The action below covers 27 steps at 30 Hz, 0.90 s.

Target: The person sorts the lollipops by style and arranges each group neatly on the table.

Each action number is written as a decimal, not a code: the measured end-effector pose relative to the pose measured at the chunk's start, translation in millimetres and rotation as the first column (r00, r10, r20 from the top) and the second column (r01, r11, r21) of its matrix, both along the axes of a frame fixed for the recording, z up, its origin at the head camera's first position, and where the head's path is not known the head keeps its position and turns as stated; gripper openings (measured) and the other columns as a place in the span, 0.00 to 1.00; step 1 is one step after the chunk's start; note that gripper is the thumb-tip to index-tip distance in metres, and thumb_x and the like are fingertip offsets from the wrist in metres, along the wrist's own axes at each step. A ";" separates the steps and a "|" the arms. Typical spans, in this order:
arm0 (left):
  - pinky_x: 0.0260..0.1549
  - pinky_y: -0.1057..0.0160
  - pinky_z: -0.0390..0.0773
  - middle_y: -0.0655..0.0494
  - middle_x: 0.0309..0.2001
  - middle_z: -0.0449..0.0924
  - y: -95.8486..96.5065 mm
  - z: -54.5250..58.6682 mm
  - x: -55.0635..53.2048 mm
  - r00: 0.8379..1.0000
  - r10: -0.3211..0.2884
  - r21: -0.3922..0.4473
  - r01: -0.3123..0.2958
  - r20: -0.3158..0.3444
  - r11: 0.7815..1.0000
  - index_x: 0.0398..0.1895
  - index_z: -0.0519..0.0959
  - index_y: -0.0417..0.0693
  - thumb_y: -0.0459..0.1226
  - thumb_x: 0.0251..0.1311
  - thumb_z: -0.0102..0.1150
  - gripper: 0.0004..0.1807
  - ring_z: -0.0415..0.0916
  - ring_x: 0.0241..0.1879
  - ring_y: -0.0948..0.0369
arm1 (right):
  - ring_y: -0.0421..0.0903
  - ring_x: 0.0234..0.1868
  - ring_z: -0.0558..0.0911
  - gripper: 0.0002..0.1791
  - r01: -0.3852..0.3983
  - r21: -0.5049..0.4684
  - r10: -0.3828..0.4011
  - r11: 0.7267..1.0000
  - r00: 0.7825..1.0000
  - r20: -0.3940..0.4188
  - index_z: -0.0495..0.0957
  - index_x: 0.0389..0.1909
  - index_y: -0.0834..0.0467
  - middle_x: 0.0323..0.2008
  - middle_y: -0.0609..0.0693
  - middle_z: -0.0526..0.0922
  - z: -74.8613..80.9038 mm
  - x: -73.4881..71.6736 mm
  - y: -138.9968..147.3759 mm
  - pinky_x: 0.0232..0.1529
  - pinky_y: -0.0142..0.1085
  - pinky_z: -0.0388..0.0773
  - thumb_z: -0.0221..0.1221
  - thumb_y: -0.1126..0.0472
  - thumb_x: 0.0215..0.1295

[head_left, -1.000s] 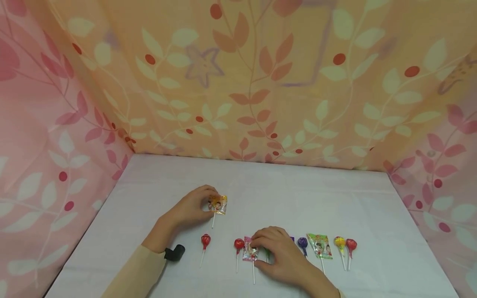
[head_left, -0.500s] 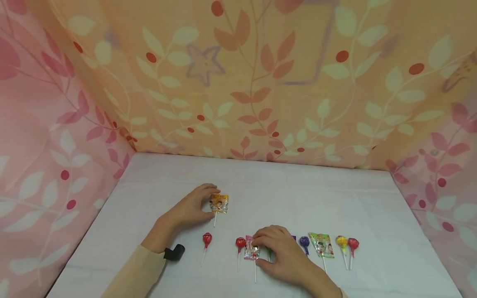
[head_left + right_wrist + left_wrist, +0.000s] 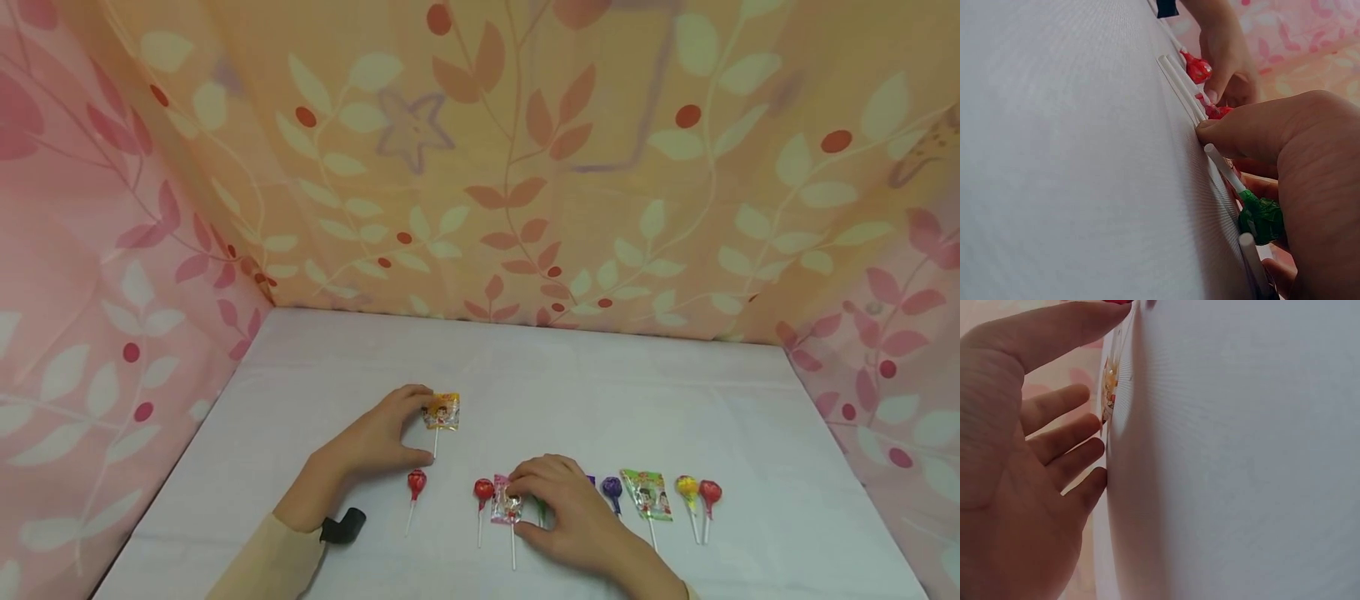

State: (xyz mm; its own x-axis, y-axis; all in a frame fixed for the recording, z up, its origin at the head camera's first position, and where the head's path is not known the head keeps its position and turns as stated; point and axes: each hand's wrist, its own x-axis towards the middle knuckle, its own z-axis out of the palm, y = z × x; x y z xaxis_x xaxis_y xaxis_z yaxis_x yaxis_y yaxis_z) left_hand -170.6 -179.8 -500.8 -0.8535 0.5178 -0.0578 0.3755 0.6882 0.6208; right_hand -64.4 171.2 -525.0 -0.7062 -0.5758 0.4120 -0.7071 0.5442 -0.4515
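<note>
My left hand (image 3: 378, 435) stands around the left side of a lollipop in an orange wrapper (image 3: 444, 414), thumb and fingers spread apart. In the left wrist view the fingers look relaxed, with that wrapper just past their tips. Lower down, my right hand (image 3: 577, 518) pinches a lollipop in a pink wrapper (image 3: 499, 505), index finger at the candy and thumb by the stick. Left of it lies a red lollipop (image 3: 483, 492). A green lollipop (image 3: 1261, 219) is under the right palm, mostly hidden from the head view.
Another red lollipop (image 3: 417, 482) lies below the left hand. To the right sit a purple lollipop (image 3: 612, 490), one in a green wrapper (image 3: 648, 495), a yellow one (image 3: 686, 489) and a red one at the end. Patterned curtains (image 3: 480, 208) border the white table (image 3: 600, 383).
My left fingers and thumb have spread away from the orange-wrapped lollipop, and the hand has drawn slightly back and down to the left. The right hand stays at the pink-wrapped lollipop.
</note>
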 end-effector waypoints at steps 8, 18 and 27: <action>0.77 0.40 0.67 0.61 0.82 0.64 -1.5 0.3 1.9 1.000 -0.005 -0.018 0.006 0.015 1.000 0.77 0.76 0.60 0.55 0.54 0.85 0.47 0.60 0.82 0.51 | 0.41 0.61 0.80 0.24 0.000 0.006 0.000 1.000 1.000 0.000 0.87 0.53 0.43 0.58 0.35 0.84 -0.3 -0.2 -0.6 0.71 0.51 0.70 0.80 0.54 0.55; 0.77 0.42 0.67 0.59 0.81 0.66 -2.1 1.9 3.7 1.000 -0.024 -0.065 0.023 -0.011 0.998 0.77 0.76 0.63 0.51 0.55 0.86 0.45 0.62 0.81 0.51 | 0.40 0.63 0.80 0.23 0.005 0.009 -0.005 1.000 1.000 0.031 0.87 0.54 0.42 0.59 0.34 0.84 -1.0 0.4 -1.0 0.72 0.50 0.69 0.80 0.52 0.57; 0.77 0.42 0.67 0.57 0.80 0.68 1.9 3.2 5.7 1.000 -0.013 -0.052 0.012 -0.010 0.999 0.77 0.77 0.58 0.49 0.53 0.87 0.46 0.63 0.81 0.50 | 0.41 0.63 0.80 0.23 0.016 0.027 -0.017 1.000 0.999 0.036 0.87 0.54 0.43 0.58 0.35 0.84 2.2 1.4 -0.4 0.72 0.49 0.68 0.80 0.52 0.57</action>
State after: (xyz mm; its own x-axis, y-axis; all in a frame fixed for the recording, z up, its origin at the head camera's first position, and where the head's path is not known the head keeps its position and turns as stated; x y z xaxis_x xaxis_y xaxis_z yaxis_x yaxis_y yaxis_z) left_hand -164.9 -177.9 -497.6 -0.8477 0.5250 -0.0764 0.3904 0.7147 0.5804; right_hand -63.0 170.8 -522.8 -0.7295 -0.5746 0.3710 -0.6818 0.5674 -0.4618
